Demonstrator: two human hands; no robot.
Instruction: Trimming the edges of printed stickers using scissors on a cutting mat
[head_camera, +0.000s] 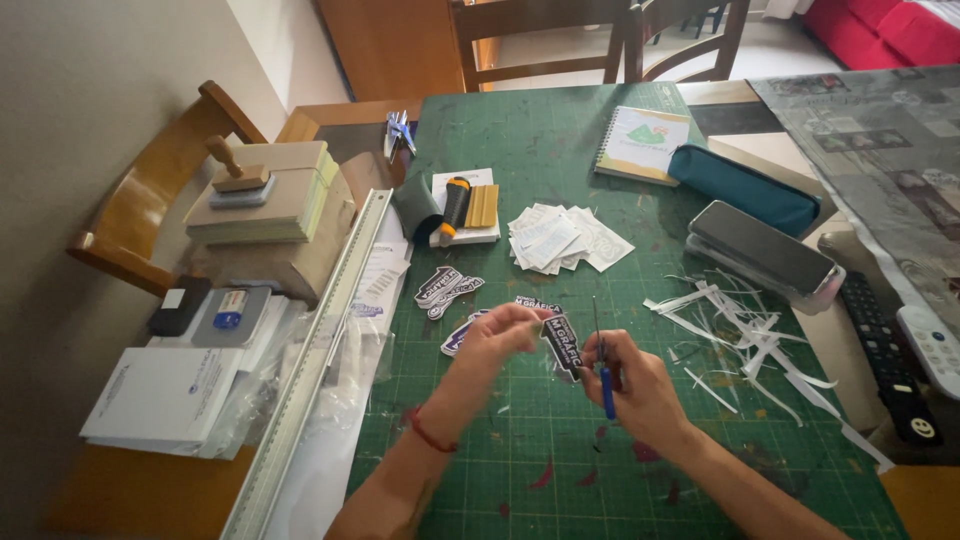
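My left hand (497, 338) pinches a dark cut-out sticker (561, 342) with white lettering, held a little above the green cutting mat (560, 150). Beside it, my right hand (637, 385) grips a thin craft knife with a blue handle (606, 385), its blade pointing up next to the sticker's edge. A red string circles my left wrist. Two more cut-out stickers (446, 288) lie on the mat just beyond my left hand, and another peeks out under it.
White paper offcuts (745, 335) litter the mat's right side. A pile of white paper pieces (560, 240), an orange-and-black cutter (455, 205), a spiral notebook (642, 143), a teal pencil case (745, 190), a long metal ruler (315, 365) and remote controls (895, 355) surround the mat.
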